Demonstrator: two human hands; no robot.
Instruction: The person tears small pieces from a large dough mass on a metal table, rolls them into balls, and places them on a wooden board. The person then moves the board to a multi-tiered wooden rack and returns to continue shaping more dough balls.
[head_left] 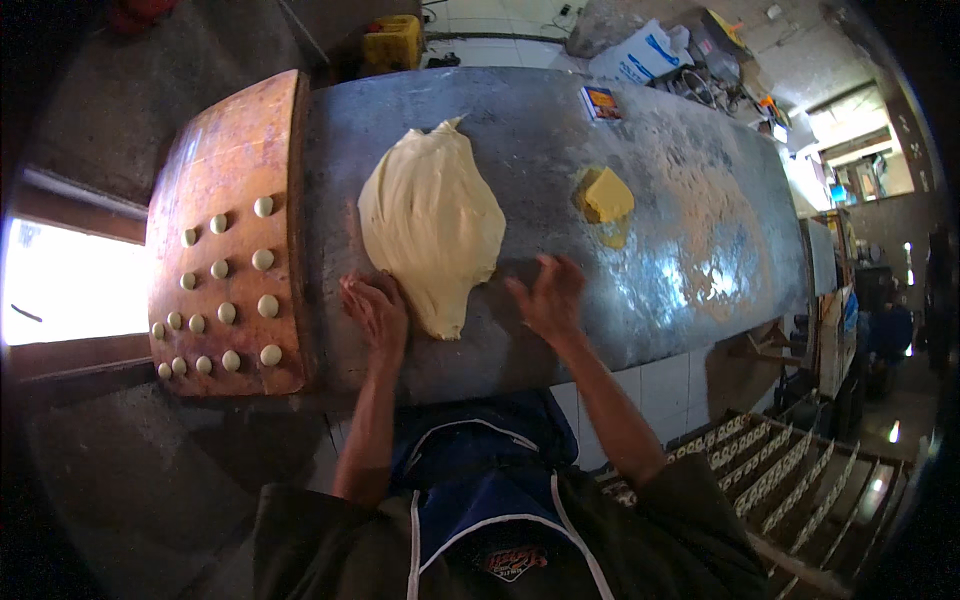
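Observation:
A large, pale, smooth mass of dough (430,210) lies on the grey metal tabletop (545,130), its narrow end toward me. My left hand (376,313) is at the dough's lower left edge, fingers stretched out and apparently touching it. To the right of the narrow end, my right hand (553,295) hovers over or rests on the table. Its thumb stands apart from the slightly bent fingers, and nothing is in it. Farther right sits a yellow block of fat like butter or margarine (608,195), with a smear around it.
At the left, a wooden board (222,150) carries rows of small dough balls (263,260). A small dark-blue and orange box (600,103) lies at the far edge. Flour-like residue (705,200) covers the table's right side. Slatted racks with ring-shaped pieces (780,470) stand at lower right.

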